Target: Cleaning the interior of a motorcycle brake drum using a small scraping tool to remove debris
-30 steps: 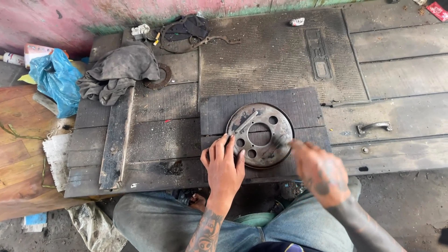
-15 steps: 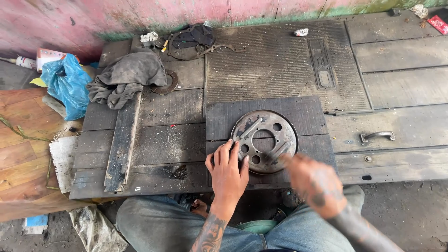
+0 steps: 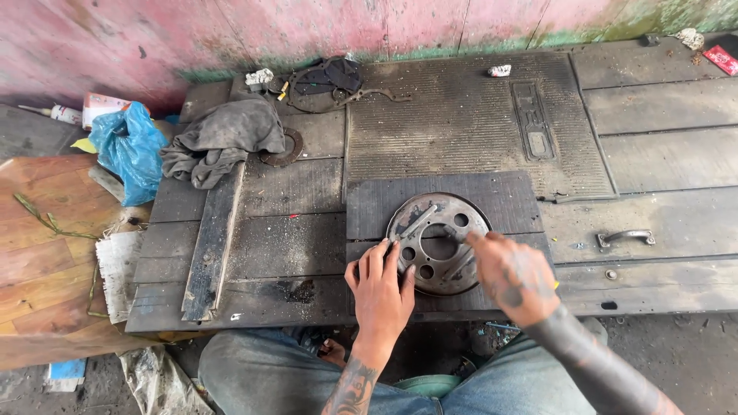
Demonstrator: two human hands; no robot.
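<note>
My left hand [image 3: 380, 288] lies flat and open, fingers on the round metal plate [image 3: 438, 242] atop the dark board [image 3: 507, 201]; my blurred right hand [image 3: 513, 275] perhaps pinches something over it

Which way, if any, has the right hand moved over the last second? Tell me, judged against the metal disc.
Yes. The right hand has moved left and up, from beside the metal disc's right edge to reaching over its right side.

Bare boards left of metal disc [image 3: 438, 242], loose plank [image 3: 214, 242] beyond
</note>
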